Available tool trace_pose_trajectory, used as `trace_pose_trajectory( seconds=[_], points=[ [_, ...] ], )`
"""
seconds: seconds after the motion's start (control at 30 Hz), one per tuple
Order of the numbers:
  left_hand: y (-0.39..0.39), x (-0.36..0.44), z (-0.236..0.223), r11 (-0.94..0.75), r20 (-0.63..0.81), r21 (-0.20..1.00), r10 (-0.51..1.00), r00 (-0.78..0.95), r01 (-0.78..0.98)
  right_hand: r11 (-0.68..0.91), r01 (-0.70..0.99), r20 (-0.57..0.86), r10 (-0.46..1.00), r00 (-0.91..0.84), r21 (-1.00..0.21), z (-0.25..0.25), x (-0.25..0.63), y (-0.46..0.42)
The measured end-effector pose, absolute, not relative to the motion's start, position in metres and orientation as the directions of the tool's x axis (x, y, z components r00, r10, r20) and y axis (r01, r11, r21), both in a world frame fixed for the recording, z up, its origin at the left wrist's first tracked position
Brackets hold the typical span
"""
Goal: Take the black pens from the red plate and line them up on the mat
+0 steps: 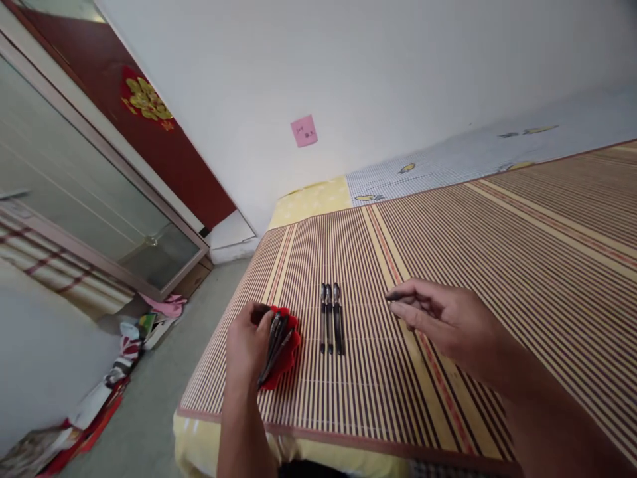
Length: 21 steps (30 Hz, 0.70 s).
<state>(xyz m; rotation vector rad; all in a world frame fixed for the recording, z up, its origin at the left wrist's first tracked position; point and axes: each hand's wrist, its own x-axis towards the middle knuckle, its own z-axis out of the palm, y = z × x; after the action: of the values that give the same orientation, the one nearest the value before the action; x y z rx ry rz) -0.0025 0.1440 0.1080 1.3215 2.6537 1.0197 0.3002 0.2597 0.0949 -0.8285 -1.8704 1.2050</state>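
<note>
My left hand (pixel 249 345) is closed around a red holder (pixel 286 355) with several dark pens (pixel 275 345) in it, resting on a striped bamboo mat (pixel 472 265). Three black pens (pixel 331 318) lie side by side on the mat just right of the holder. My right hand (pixel 442 318) hovers right of them, its fingers pinched on a dark pen (pixel 398 297) whose tip points left.
The mat covers a bed with a yellow and a grey patterned sheet (pixel 448 159) against a white wall bearing a pink note (pixel 304 131). On the floor to the left lie clutter (pixel 129 352) and a glass sliding door (pixel 74 192).
</note>
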Motion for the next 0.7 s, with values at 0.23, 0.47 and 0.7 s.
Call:
trace_pose_trajectory(
  seconds=[0.23, 0.47, 0.7],
  points=[
    [0.115, -0.003, 0.050, 0.559, 0.148, 0.092, 0.811, -0.567, 0.824, 0.374, 0.101, 0.300, 0.854, -0.424, -0.922, 0.099, 0.307, 0.266],
    [0.111, -0.013, 0.030, 0.589, 0.157, -0.034, 0.801, -0.578, 0.808, 0.390, 0.098, 0.316, 0.848, -0.426, -0.916, 0.108, 0.312, 0.265],
    [0.103, 0.005, 0.059, 0.560, 0.278, 0.243, 0.742, -0.610, 0.792, 0.379, 0.092, 0.308, 0.852, -0.424, -0.921, 0.106, 0.315, 0.267]
  ],
)
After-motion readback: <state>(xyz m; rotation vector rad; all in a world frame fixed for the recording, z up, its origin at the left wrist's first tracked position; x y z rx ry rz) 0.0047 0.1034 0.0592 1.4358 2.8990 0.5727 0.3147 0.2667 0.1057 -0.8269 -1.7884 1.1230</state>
